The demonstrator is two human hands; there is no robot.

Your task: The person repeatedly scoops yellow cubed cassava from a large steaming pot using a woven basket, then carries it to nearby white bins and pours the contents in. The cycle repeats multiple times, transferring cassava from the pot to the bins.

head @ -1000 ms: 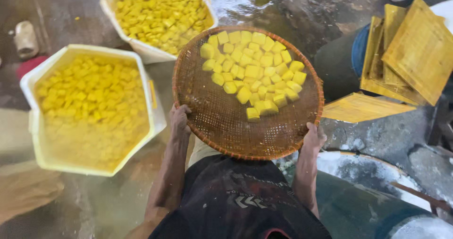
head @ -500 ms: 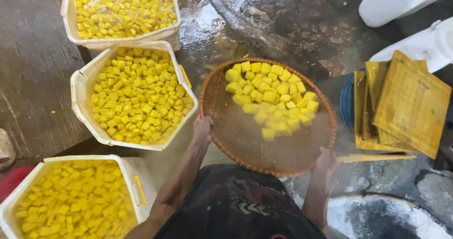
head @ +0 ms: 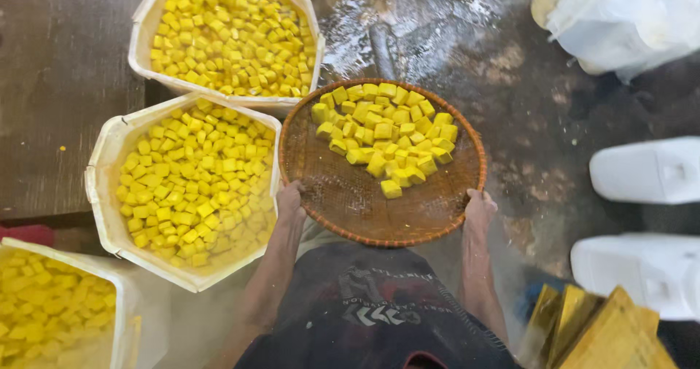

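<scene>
The tub (head: 109, 187) just left of your left hand (head: 290, 203) already brims with yellow cubes, so keep the tray (head: 364, 201) level until its rim clears the tub's wall. Both hands are closed on the tray's near rim, the right hand (head: 479, 207) opposite the left. The cubes (head: 383, 136) sit heaped at the far side, away from your hands; tip gently so they slide rather than tumble.
</scene>
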